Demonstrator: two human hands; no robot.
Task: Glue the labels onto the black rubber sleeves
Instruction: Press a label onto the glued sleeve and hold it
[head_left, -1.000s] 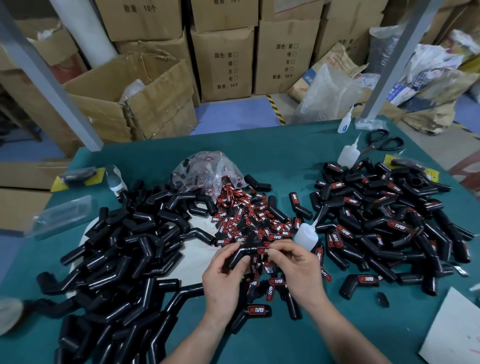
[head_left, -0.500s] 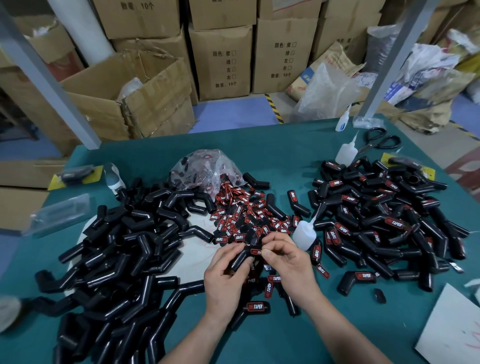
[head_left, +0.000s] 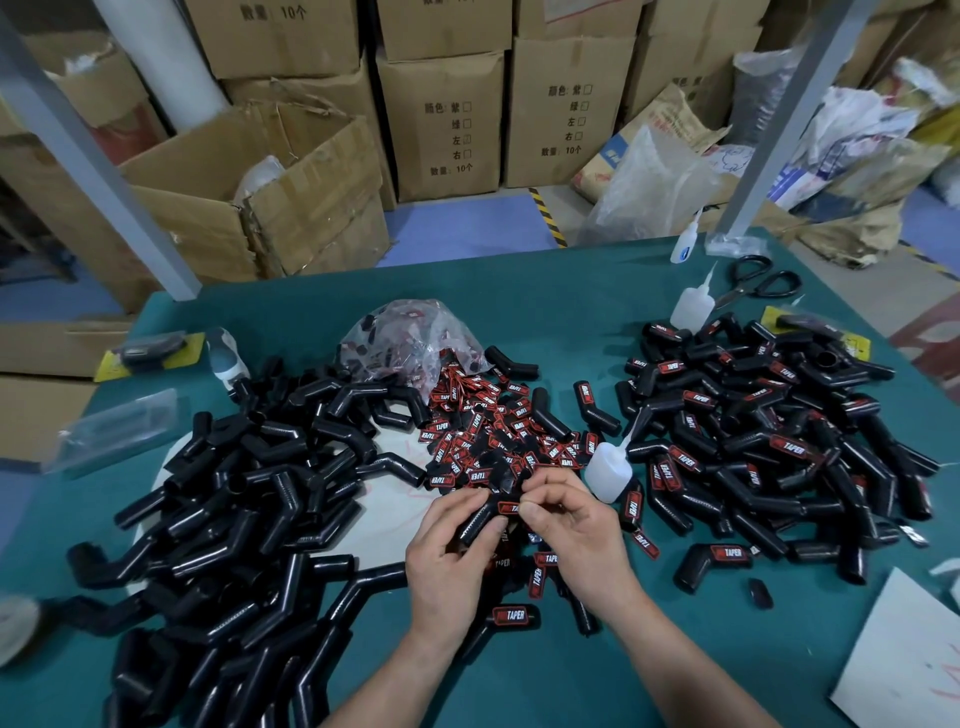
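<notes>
the left hand (head_left: 447, 551) grips a black rubber sleeve (head_left: 475, 522), fingers curled round its lower part, and holds it just above the green counter (head_left: 571, 312) at the near middle. the right hand (head_left: 569, 525) meets it from the other side, thumb and forefinger pinching a red and black label (head_left: 508, 508) that lies on the sleeve's upper end.

just beyond the hands lies a heap of loose labels (head_left: 488, 431), spilling from a crumpled clear plastic bag (head_left: 410, 338). a small white glue bottle (head_left: 608, 470) stands at the heap's right edge, near the right hand, its nozzle tilted up to the right.

to the left a pile of bare sleeves (head_left: 249, 493) covers much of the counter, partly over a white sheet (head_left: 384, 519). to the right lies a pile of labelled sleeves (head_left: 769, 426), many showing the word taper. one labelled sleeve (head_left: 714, 561) lies apart at that pile's near edge, and another (head_left: 511, 618) lies between the forearms.

at the far right of the counter stand a second glue bottle (head_left: 691, 306) and, beside it, black-handled scissors (head_left: 763, 280). a white board (head_left: 904, 660) lies at the near right corner. cardboard boxes (head_left: 441, 119) are stacked on the floor behind the counter.
</notes>
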